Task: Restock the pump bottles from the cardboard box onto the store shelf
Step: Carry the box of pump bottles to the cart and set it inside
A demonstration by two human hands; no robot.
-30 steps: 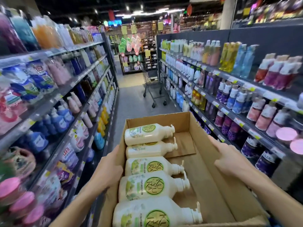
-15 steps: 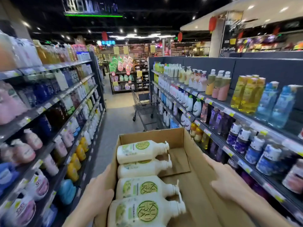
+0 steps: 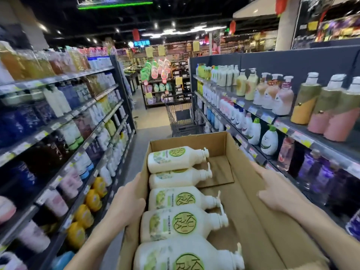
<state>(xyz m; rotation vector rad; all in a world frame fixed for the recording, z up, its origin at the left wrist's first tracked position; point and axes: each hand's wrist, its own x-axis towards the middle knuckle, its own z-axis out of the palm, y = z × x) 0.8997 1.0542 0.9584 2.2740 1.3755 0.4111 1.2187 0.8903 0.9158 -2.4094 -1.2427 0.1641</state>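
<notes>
Overhead and on both sides, the aisle dominates: long store shelves on the left (image 3: 64, 121) and on the right (image 3: 303, 131) run toward the far end, both crowded with upright bottles, and a wire shopping cart (image 3: 182, 118) stands far down the middle. Between them, near the viewer, the open cardboard box (image 3: 259, 221) is carried at about waist height. The left hand (image 3: 127, 202) presses flat against the box's left wall, fingers wrapped on cardboard, nothing else in its grasp; the right hand (image 3: 276, 190) clamps the right wall likewise, one finger stretched forward along the rim. Five cream pump bottles (image 3: 173, 224) lie on their sides in a column along the box's left half, long axes crosswise, bases toward the left wall and pump heads pointing right into the bare half. The bottle bodies sit just inside the left hand, so that hand looks nearer, though probably either hand must first let go of the box.
</notes>
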